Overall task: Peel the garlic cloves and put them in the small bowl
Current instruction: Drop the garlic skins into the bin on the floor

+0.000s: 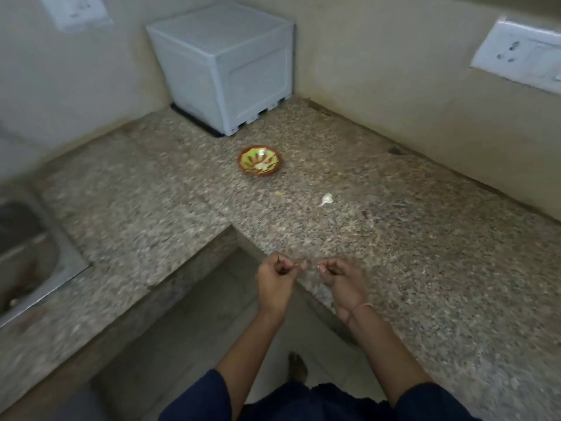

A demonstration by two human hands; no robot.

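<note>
From the head camera, I see both hands held up close together over the inner corner of the L-shaped counter [394, 253], with a small gap between them. The left grip [274, 279] has its fingers curled in, and thumb and forefinger point across toward the other hand. The right grip [338, 276] is curled the same way, with its fingertips facing the left one. There is a pale speck at the right fingertips, but motion blur keeps me from saying whether it is garlic or a nail. I cannot tell whether either grip is pinching anything or is simply closed. A thin thread [361, 308] circles the right wrist.

The small bowl [239, 161], brown-rimmed with a green and yellow pattern, sits on the counter well beyond both grips, a little to the left-grip side. A few pale pieces [263, 168] lie inside it, too small for me to identify. A white scrap [327, 199], either a clove or a peel, lies on the counter between the bowl and the right grip, apart from both.

Farther past the bowl, a white box [224, 65] stands in the wall corner. A steel sink [27, 247] is set into the counter far out on the left-grip side. A wall socket [516, 53] is mounted high beyond the right grip.
</note>
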